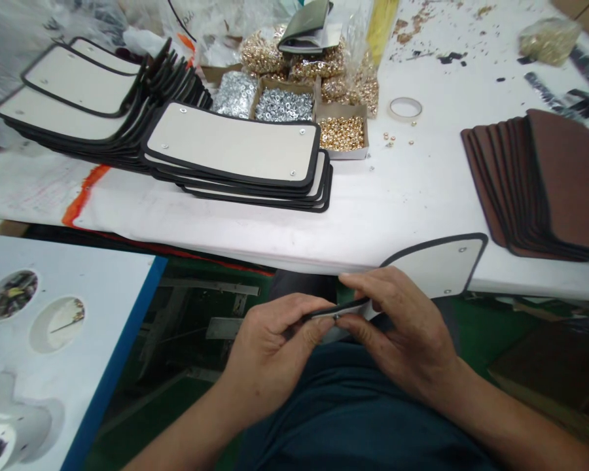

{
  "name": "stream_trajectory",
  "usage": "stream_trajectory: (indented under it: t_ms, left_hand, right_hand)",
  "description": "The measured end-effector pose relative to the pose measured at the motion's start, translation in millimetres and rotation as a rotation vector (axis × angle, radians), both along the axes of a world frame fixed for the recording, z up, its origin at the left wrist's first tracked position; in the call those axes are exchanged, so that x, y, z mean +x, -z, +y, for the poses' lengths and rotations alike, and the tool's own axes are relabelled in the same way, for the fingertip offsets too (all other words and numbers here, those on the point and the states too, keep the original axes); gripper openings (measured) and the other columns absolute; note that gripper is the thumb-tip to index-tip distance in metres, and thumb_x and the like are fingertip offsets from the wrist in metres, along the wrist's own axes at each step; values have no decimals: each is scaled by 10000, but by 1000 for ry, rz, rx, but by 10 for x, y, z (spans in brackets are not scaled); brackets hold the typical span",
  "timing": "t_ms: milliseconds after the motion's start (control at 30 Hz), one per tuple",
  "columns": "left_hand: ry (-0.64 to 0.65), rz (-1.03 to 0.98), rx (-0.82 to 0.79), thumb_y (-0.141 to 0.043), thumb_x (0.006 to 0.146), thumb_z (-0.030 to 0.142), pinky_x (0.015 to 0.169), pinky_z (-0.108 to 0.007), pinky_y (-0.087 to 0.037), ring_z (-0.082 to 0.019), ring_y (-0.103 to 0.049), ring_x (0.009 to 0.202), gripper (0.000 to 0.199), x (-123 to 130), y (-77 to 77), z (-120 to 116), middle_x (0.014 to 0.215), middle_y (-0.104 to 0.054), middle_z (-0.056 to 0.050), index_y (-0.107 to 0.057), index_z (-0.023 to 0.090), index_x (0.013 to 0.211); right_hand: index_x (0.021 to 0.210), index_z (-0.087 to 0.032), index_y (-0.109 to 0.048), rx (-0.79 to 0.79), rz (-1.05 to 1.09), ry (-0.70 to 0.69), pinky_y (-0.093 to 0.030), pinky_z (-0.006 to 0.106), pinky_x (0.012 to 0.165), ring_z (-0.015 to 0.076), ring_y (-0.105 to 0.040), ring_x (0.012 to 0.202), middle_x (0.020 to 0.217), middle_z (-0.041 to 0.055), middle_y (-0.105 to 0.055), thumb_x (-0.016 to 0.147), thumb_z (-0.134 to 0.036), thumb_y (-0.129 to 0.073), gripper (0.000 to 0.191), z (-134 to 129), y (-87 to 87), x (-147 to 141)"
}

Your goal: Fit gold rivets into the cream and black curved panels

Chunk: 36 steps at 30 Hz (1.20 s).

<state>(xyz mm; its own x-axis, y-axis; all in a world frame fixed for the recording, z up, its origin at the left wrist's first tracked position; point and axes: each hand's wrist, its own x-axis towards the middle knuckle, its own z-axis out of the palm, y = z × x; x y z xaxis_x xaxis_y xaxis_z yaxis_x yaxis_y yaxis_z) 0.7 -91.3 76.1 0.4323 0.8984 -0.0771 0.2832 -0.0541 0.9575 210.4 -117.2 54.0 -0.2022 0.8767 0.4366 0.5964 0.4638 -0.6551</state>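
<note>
A pale panel with black edging (429,266) bends between both hands above the lap, its right end resting over the table's front edge. Two metal eyelets show near that end. My left hand (279,343) pinches the panel's near end between thumb and fingers. My right hand (402,324) grips the same piece from the right, its thumb beside a small metal fitting (337,317) at the panel's edge. The fingertips of both hands nearly meet there. The undersides of the fingers are hidden.
Stacked pale panels (233,140) lie on the white table (397,196), beside boxes of silver rings (285,104) and gold eyelets (343,133). Brown panels (569,176) fan out at right. A tape roll (406,107) lies behind. A white machine (10,418) stands at lower left.
</note>
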Motion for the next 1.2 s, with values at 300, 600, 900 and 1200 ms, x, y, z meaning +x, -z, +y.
stream_trajectory:
  t_ms: [300, 600, 900, 1200]
  left_hand:
    - [-27, 43, 396, -753, 925, 98, 798, -159, -608, -103, -791, 831, 153, 26, -6, -42, 942, -839, 7, -804, 195, 1033]
    - [20, -6, 538, -789, 876, 36, 912, -179, -622, -110, -798, 960, 186, -10, 2, -76, 1044, -839, -29, -755, 158, 1013]
    - [105, 30, 545, -717, 859, -36, 955, -236, -621, -138, -781, 1014, 258, -52, 53, -30, 1070, -825, -59, -734, 153, 1033]
    - [187, 79, 545, -649, 868, -42, 839, -324, -585, -184, -712, 934, 353, -46, 71, 31, 1056, -779, -74, -712, 159, 1152]
  right_hand:
    - [1002, -190, -693, 27, -51, 9, -405, 385, 763, 177, -600, 811, 875, 28, -677, 993, -179, -688, 15, -2, -28, -43]
    - [1005, -160, -701, 289, -122, -41, -356, 372, 672, 182, -509, 714, 843, 71, -721, 966, -153, -688, 42, -7, -27, 87]
    - [1036, -154, -726, 375, -199, -114, -386, 357, 628, 173, -579, 683, 853, 70, -758, 920, -90, -695, 136, 2, -21, 228]
    - [1049, -149, -737, 374, -235, -113, -413, 354, 597, 172, -594, 693, 860, 49, -778, 916, -160, -780, 141, 35, -93, 255]
